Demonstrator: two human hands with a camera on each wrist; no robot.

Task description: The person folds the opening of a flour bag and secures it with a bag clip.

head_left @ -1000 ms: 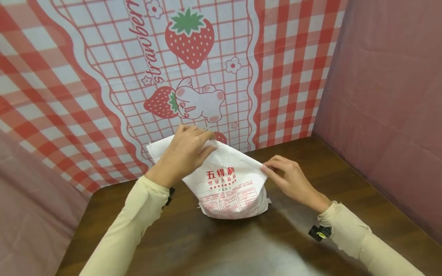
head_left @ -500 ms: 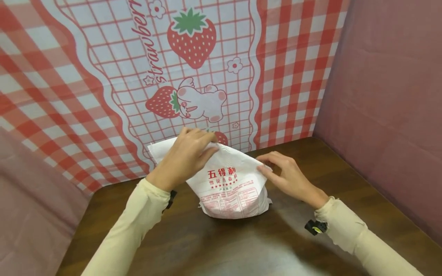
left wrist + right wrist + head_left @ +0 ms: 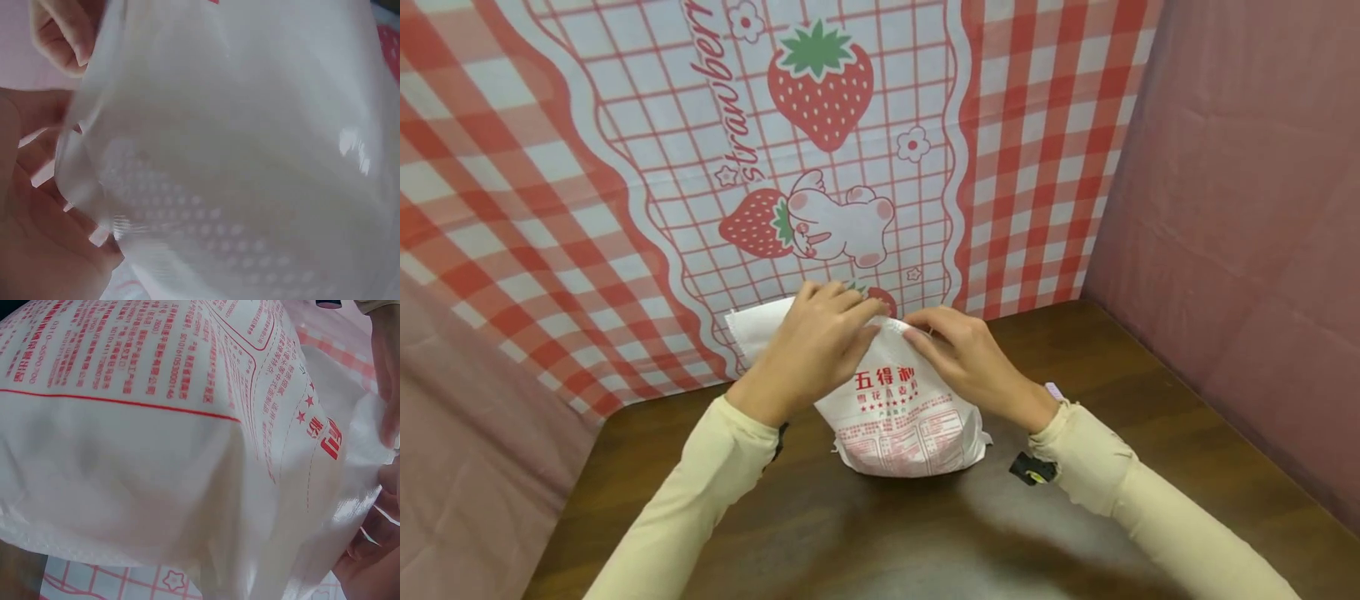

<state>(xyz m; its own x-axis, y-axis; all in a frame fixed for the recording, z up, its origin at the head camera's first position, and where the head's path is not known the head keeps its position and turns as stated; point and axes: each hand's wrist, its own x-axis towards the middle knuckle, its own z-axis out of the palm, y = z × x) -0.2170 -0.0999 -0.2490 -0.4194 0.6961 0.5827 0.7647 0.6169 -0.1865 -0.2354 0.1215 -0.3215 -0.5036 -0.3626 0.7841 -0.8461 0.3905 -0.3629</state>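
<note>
A white woven flour sack with red Chinese print stands on the wooden table, its bottom full and its top flattened. My left hand pinches the top edge near its middle; the sack's upper left corner sticks out past the knuckles. Close beside it, my right hand pinches the same edge between thumb and fingers. In the left wrist view the sack's plain side fills most of the picture, a dotted strip running along the gripped edge. The right wrist view shows the printed side bulging, with the fingers at the right.
Behind the sack hangs a red and white checked cloth with strawberry pictures. Pink cloth walls close in the left and right sides. The brown wooden table extends around the sack.
My right hand has slid left along the top edge from the sack's right corner to near my left hand. My left hand keeps its hold and has shifted slightly right.
</note>
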